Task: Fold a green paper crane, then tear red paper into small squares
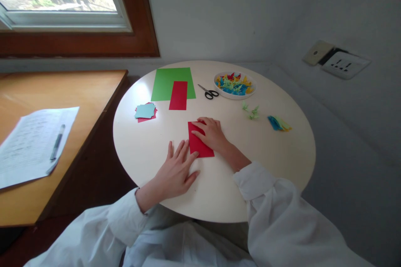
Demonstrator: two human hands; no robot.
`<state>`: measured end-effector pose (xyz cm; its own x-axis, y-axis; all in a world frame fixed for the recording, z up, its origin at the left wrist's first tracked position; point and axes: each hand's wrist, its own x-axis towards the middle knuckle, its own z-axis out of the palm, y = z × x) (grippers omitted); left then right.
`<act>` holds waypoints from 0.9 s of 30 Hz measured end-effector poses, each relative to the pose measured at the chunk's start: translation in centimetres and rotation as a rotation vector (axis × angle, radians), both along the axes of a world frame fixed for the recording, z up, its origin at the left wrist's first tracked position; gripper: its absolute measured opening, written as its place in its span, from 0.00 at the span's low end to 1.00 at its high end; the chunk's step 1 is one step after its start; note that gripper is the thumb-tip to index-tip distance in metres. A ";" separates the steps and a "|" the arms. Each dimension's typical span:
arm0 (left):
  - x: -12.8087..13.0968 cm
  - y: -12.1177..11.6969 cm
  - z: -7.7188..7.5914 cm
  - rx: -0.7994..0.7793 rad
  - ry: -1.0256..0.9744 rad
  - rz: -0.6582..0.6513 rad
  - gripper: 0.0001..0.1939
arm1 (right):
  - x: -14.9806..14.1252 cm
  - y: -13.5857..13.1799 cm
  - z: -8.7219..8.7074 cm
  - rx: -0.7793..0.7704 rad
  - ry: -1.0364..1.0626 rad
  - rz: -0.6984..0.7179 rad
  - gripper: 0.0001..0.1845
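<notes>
A red paper rectangle (200,147) lies on the round white table (250,150) in front of me. My left hand (178,171) rests at its lower left with fingers spread, one fingertip on the paper's edge. On the right side of the paper, my right hand (213,133) lies with its fingers stretched over the upper part, covering some of it. Beyond my hands, a second red paper strip (178,96) overlaps a green paper sheet (163,81). To the left sits a small stack of light blue and red paper pieces (145,111).
Black-handled scissors (209,93) lie near a white dish (235,96) full of colourful folded paper pieces. Small pale green paper shapes (251,111) and a fan of coloured slips (278,123) lie to the right. A wooden desk (94,85) with written sheets (34,146) and a pen (57,142) stands left.
</notes>
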<state>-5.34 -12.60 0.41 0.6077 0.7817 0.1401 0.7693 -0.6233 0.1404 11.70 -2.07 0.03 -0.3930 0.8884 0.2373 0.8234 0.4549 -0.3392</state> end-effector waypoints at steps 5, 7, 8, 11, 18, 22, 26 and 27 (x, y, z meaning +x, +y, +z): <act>0.0 0.1 0.0 0.004 0.023 0.006 0.29 | -0.1 -0.1 0.1 -0.009 -0.011 -0.007 0.17; 0.0 0.1 -0.1 0.006 0.026 0.008 0.30 | -0.1 0.0 0.0 0.001 -0.008 -0.006 0.17; 0.0 0.0 -0.2 0.009 0.024 0.008 0.31 | -0.1 0.0 0.0 0.008 -0.006 -0.004 0.17; 0.1 0.0 -0.2 0.021 0.014 0.006 0.31 | -0.1 0.0 -0.1 0.025 -0.010 0.003 0.17; 0.1 0.0 -0.3 0.034 0.014 0.001 0.31 | -0.1 -0.2 -0.2 0.052 -0.028 0.005 0.17; 0.1 0.1 -0.1 0.021 0.036 -0.044 0.30 | -0.2 0.0 -0.1 0.057 -0.025 0.007 0.18; 0.1 0.1 0.2 0.044 0.087 -0.045 0.31 | 0.1 -0.7 0.3 0.087 0.055 -0.009 0.17; 0.2 0.1 0.2 0.048 0.096 -0.045 0.31 | 0.3 -1.3 0.4 0.099 0.076 -0.005 0.17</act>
